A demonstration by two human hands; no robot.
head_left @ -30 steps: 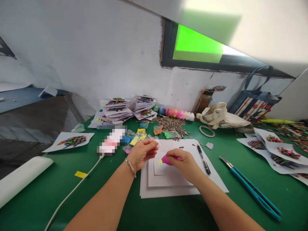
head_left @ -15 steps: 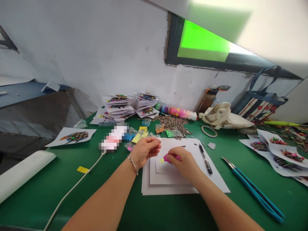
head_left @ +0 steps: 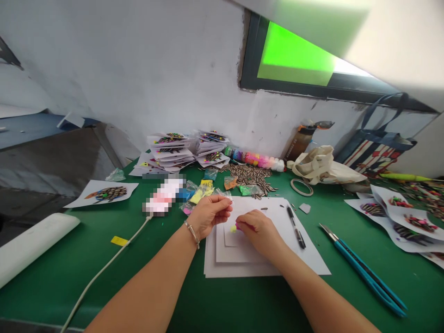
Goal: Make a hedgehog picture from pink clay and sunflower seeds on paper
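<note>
The window (head_left: 298, 58) is glaring beyond the right grip (head_left: 258, 230); a pixelated patch (head_left: 164, 196) is showing well left of it.

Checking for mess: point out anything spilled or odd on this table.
Dark seeds lie heaped loose on the green table beyond the white paper, so they look spilled, though that may be deliberate. A stray one sits on that paper. A pixelated patch hides something left of the small bags.
</note>
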